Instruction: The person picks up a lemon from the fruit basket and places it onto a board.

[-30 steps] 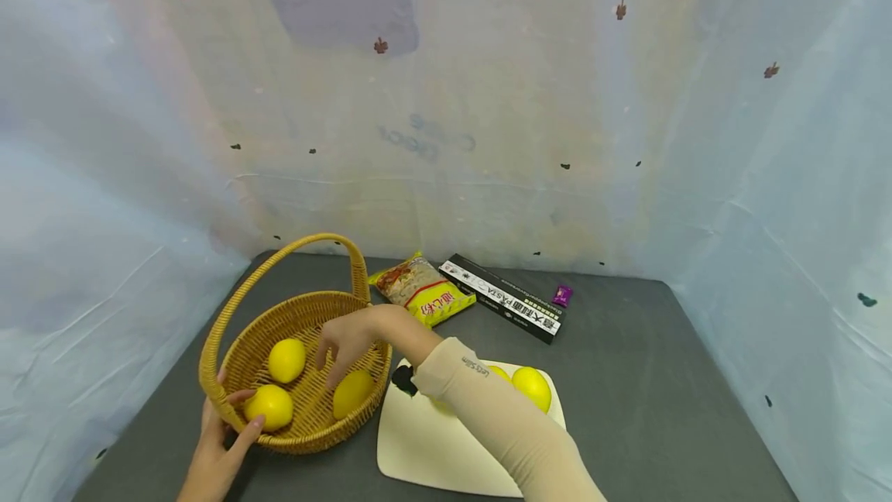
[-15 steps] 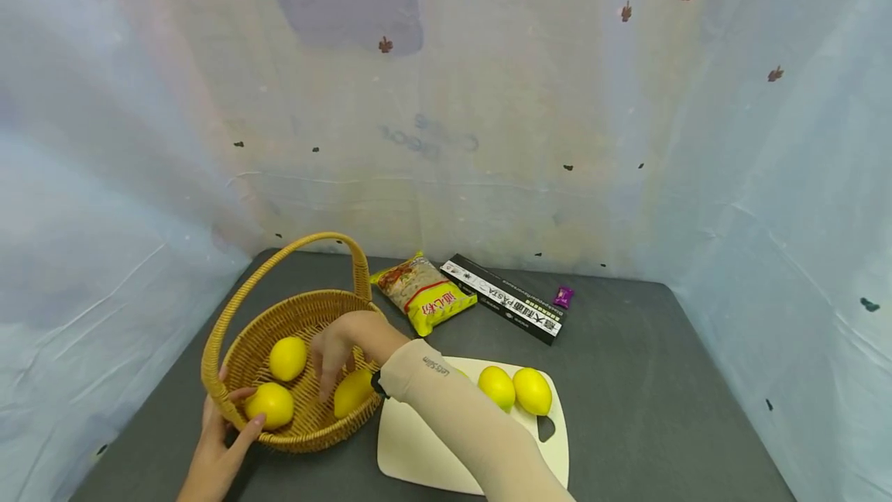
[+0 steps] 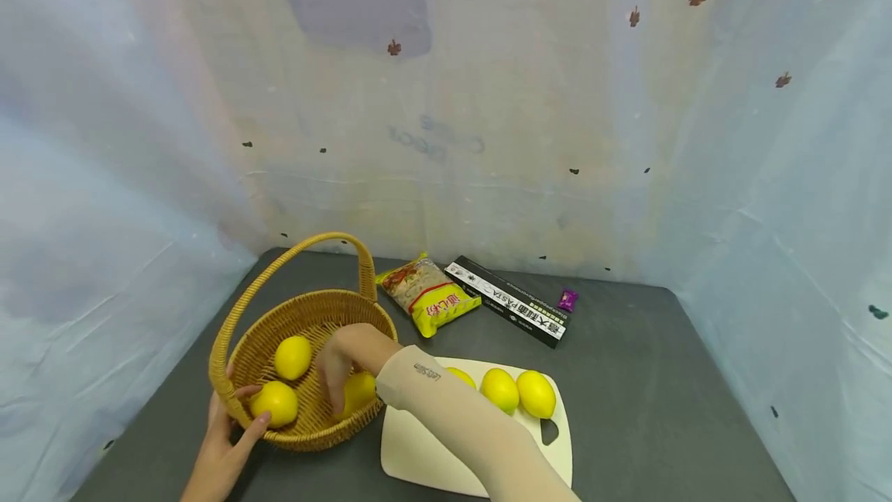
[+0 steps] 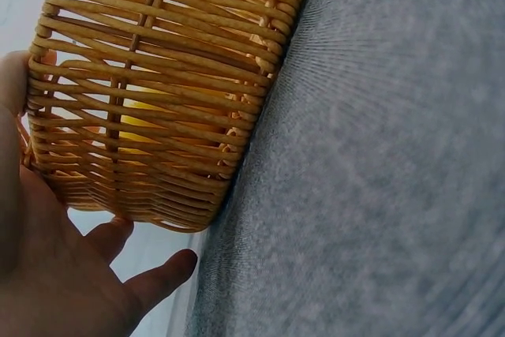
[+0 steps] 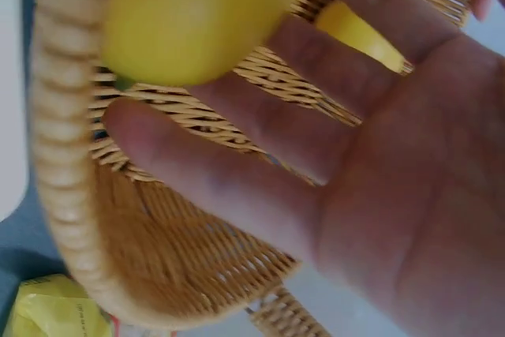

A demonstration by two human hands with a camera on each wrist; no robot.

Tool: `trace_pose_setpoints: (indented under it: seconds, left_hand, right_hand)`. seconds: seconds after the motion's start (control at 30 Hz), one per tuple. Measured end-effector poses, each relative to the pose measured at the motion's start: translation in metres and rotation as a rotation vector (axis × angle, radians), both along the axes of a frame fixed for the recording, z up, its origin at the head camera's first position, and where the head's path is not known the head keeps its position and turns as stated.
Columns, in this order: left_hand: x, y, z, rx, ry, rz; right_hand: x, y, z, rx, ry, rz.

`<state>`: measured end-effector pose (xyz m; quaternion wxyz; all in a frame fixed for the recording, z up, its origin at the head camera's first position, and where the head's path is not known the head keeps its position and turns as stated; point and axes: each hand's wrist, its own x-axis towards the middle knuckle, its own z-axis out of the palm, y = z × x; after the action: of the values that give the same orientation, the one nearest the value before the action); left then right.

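A wicker basket (image 3: 310,331) with a tall handle stands at the left of the table, with three lemons inside. My left hand (image 3: 223,444) grips its near left rim by the handle's base, the thumb over the rim beside a near lemon (image 3: 276,404). In the left wrist view, fingers (image 4: 162,280) spread outside the basket's wall. My right hand (image 3: 348,359) reaches down inside. Its fingers lie fairly straight beside the right-hand lemon (image 5: 197,17) and seem to touch it; the right thumb is hidden. Another lemon (image 3: 293,357) lies farther back in the basket.
A white cutting board (image 3: 425,452) bearing three lemons lies right of the basket, partly under the right forearm. Behind are a yellow pasta bag (image 3: 428,297), a black pasta box (image 3: 509,300) and a small purple packet (image 3: 567,300). Plastic sheeting walls the table.
My right hand has lowered in the basket, toward the right-hand lemon. Its forearm has shifted left and down, uncovering more of the board's lemons. My left hand keeps its grip on the basket.
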<state>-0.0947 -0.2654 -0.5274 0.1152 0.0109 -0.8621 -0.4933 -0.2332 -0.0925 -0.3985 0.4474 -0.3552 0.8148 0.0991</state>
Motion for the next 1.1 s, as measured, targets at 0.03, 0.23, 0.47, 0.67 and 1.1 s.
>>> trace_pose_setpoints:
  seconds: [0.03,0.23,0.47,0.67,1.1]
  left_hand:
    - [0.0,0.0,0.0,-0.002,0.003,0.001]
    - [0.0,0.001,0.004,0.011,-0.007,-0.002]
    - [-0.001,0.001,0.006,0.025,-0.022,-0.014]
    - [0.0,-0.001,0.004,0.027,-0.026,-0.004]
    - [0.001,0.002,0.005,-0.025,-0.008,0.01]
  right_hand:
    - [0.0,0.0,-0.001,0.008,0.004,0.02]
    - [0.001,0.005,-0.007,0.034,0.035,0.105]
    - [0.0,0.008,-0.007,0.062,0.075,0.147]
    - [-0.004,0.01,-0.002,0.03,0.042,0.148]
    - [-0.021,0.063,0.024,-0.701,-0.078,0.02]
